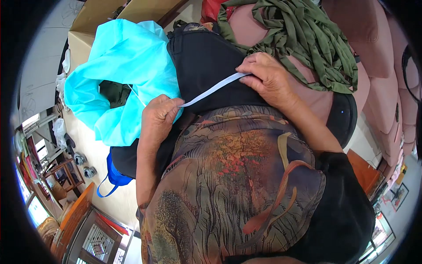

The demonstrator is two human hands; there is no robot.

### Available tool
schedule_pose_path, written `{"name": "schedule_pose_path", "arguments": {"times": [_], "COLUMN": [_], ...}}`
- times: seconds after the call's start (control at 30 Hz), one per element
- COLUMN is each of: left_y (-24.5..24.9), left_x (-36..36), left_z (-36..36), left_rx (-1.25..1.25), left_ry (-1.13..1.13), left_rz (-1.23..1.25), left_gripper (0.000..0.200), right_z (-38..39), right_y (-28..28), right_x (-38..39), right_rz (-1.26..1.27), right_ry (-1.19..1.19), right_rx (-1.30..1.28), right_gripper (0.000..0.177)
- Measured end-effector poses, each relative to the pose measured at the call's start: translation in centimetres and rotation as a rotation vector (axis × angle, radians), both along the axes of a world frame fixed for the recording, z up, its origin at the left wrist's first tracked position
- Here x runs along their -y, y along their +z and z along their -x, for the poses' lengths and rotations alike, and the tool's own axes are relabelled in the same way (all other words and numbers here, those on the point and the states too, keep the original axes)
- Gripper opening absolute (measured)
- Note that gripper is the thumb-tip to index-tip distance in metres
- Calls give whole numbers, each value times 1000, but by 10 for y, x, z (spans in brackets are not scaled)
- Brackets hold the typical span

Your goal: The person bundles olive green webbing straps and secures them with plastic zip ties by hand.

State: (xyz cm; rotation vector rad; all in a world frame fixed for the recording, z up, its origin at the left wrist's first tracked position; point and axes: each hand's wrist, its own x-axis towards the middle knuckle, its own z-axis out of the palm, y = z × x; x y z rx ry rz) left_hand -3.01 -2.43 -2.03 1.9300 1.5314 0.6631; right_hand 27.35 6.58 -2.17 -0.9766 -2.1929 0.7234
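A narrow white strip (213, 90) stretches between my two hands above black cloth (206, 57) on my lap. My left hand (159, 115) pinches its lower left end, beside a bright turquoise bag (132, 53). The upper right end is pinched between the thumb and fingers of my right hand (266, 79). A thin white length runs from my left hand across the turquoise bag's edge. Inside the bag's opening lies dark green material (115, 93). A heap of green fabric strips (303, 39) rests beyond my right hand.
Pink upholstered seating (376, 44) stands on the right. A cardboard box (103, 17) is at the upper left, and a blue bag (115, 174) hangs low on the left. Shoes (83, 165) and a wooden chair (66, 176) are farther left on the floor.
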Motion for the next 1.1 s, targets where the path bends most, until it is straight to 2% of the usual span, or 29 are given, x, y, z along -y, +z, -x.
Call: {"name": "schedule_pose_path", "arguments": {"times": [0.2, 0.27, 0.3, 0.4, 0.47, 0.6, 0.7, 0.8, 0.83, 0.93, 1.03, 1.1], "left_y": [25, 36, 44, 60, 66, 74, 81, 80, 79, 76, 77, 75], "left_x": [-7, -7, -6, -10, -14, -25, -29, -32, -33, -36, -44, -50], "left_z": [2, 8, 10, 13, 12, 14, 5, 0, -3, -20, -53, -78], "left_rx": [-157, -110, -35, 0, -58, -39, 131, 125, 135, 114, -11, -171], "left_ry": [4, 132, 215, 155, 2, -154, -178, -190, -193, -224, -301, -353], "left_rz": [-118, -165, -86, -100, -112, 36, 162, 223, 200, 129, 64, -26], "left_gripper": [13, 10, 6, 4, 5, 7, 9, 10, 10, 10, 9, 8], "right_z": [-6, -20, -34, -73, -97, -140, -154, -166, -169, -157, -111, -73], "right_y": [9, 9, 7, 2, -2, -2, -4, -8, -7, 12, 48, 67], "right_x": [0, 1, 2, 8, 12, 19, 25, 25, 24, 23, 8, 3], "right_rz": [37, -2, 10, 15, -26, 152, 313, 317, 401, 368, 197, 288], "right_ry": [-23, -104, -126, -218, -300, -483, -541, -448, -392, -317, -435, -232], "right_rx": [103, 73, 48, 73, 107, 161, 228, 434, 511, 609, 400, -19], "right_gripper": [18, 17, 17, 14, 13, 13, 11, 10, 11, 10, 16, 28]}}
